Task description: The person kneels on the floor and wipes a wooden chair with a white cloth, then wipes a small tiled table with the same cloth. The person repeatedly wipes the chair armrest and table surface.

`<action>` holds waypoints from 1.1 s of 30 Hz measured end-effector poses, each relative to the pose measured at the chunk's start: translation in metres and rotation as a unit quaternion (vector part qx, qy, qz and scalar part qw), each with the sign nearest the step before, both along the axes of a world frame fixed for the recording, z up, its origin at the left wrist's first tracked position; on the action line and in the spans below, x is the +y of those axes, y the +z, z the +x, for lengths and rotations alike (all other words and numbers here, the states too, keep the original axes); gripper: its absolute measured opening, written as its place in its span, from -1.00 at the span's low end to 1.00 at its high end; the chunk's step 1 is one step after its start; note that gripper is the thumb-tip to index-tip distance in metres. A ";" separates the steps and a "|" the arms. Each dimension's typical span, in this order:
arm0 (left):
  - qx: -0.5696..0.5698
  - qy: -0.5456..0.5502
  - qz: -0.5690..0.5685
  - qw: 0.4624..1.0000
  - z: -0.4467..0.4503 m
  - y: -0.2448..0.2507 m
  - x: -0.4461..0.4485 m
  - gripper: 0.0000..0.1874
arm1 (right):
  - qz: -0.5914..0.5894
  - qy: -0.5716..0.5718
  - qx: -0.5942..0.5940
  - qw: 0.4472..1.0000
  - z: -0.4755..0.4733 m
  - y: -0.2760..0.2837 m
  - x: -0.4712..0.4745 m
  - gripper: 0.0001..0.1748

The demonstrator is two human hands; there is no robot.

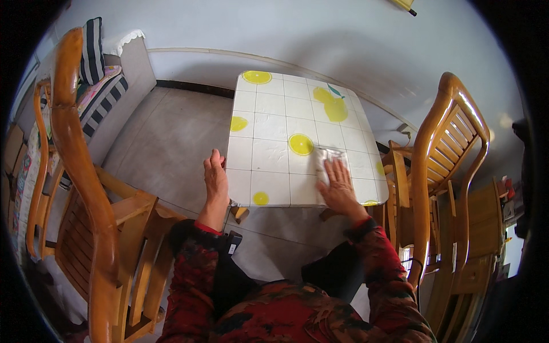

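A folded white cloth lies on the small table, whose white tiled-pattern cover bears yellow lemon prints. My right hand presses flat on the cloth, near the table's front right part; its fingers are slightly blurred. At the table's left edge, my left hand is upright against the side, with its fingers bent. Its palm side is hidden, so how firmly it holds the edge does not show.
Wooden armchairs stand close on the left and the right. A couch with a striped cushion sits at the back left. Behind the table runs a pale wall. A wooden cabinet is at far right.
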State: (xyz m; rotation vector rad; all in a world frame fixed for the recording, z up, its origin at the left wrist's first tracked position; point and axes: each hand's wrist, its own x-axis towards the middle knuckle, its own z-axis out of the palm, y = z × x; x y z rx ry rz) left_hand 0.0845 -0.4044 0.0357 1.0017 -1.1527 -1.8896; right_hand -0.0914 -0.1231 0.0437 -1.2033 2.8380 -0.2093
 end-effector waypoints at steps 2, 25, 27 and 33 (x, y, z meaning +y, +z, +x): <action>0.001 -0.002 0.001 1.000 0.001 0.000 0.000 -0.24 | -0.009 0.034 0.004 0.999 0.015 0.000 -0.035 -0.16; 0.046 -0.001 0.024 0.999 0.003 -0.011 -0.004 -0.26 | 0.027 -0.008 -0.030 0.999 -0.032 0.002 -0.075 -0.15; 0.038 -0.006 0.017 0.999 0.002 -0.012 -0.005 -0.27 | 0.028 -0.046 -0.018 0.998 -0.057 -0.002 -0.041 -0.16; 0.026 0.001 0.010 1.000 0.000 -0.006 -0.002 -0.27 | 0.084 -0.211 -0.020 0.974 -0.108 -0.003 0.077 -0.11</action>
